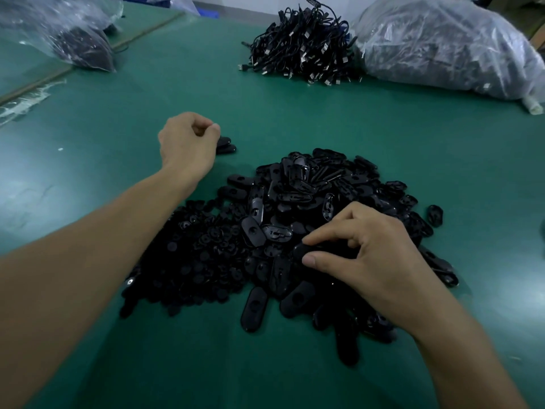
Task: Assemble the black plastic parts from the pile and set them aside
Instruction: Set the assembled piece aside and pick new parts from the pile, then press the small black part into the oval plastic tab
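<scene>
A big pile of black oval plastic shells (309, 199) lies on the green table (295, 119). A flatter heap of smaller black parts (197, 255) adjoins it on the left. My right hand (374, 252) rests on the pile's near side and pinches one oval shell (301, 251) between thumb and forefinger. My left hand (187, 143) is out beyond the pile to the left, fingers curled with the thumb against them and nothing visible inside. Two set-aside black parts (226, 145) lie stacked on the table right beside its knuckles.
A tangle of black USB cables (303, 45) sits at the back centre. A large clear plastic bag (448, 45) of dark items lies back right. Another clear plastic sack (73, 33) lies back left. One loose oval shell (435, 215) lies right of the pile.
</scene>
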`<state>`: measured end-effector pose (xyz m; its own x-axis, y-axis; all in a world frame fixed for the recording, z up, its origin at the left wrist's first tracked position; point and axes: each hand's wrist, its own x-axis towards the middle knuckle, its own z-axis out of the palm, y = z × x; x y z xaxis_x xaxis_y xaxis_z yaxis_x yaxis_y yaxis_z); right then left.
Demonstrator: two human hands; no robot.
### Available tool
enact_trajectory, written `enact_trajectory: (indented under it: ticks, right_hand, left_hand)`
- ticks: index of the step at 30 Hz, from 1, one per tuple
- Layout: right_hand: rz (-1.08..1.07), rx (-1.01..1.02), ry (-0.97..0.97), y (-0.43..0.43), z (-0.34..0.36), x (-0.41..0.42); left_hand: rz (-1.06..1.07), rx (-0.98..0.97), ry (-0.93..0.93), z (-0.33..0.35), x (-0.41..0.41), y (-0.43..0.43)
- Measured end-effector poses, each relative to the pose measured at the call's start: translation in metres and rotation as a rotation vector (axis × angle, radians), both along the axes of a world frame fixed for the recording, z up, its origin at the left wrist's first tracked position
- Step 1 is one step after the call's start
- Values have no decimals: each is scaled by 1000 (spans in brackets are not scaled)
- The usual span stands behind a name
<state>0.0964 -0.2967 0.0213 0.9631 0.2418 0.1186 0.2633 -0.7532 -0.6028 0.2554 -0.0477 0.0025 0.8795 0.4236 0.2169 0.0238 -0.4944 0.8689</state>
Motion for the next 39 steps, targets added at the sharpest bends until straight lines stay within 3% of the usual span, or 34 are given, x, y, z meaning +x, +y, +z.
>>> enact_trajectory:
  ticks: [7, 12, 17, 26, 32, 39]
  right_hand:
    - [-22, 13, -59, 1, 3, 0]
    - [-91, 166, -64, 2, 1, -1]
    - [-139, 282, -200, 14, -3, -1]
    - [5, 426, -244, 34, -4, -2]
    - [-111, 369, -303, 38, -10, -2]
    - [82, -66, -174, 49, -1, -4]
  left_hand:
    - [-340, -134, -57, 22, -54, -29]
    - [-485, -130, -84, 18, -86, -34]
    - [-599, -133, -154, 14, -98, -24]
    - [-892, -165, -45, 15, -109, -24]
    - [-699, -101, -99, 6, -103, -25]
    - [-406, -456, -109, 0, -89, -12]
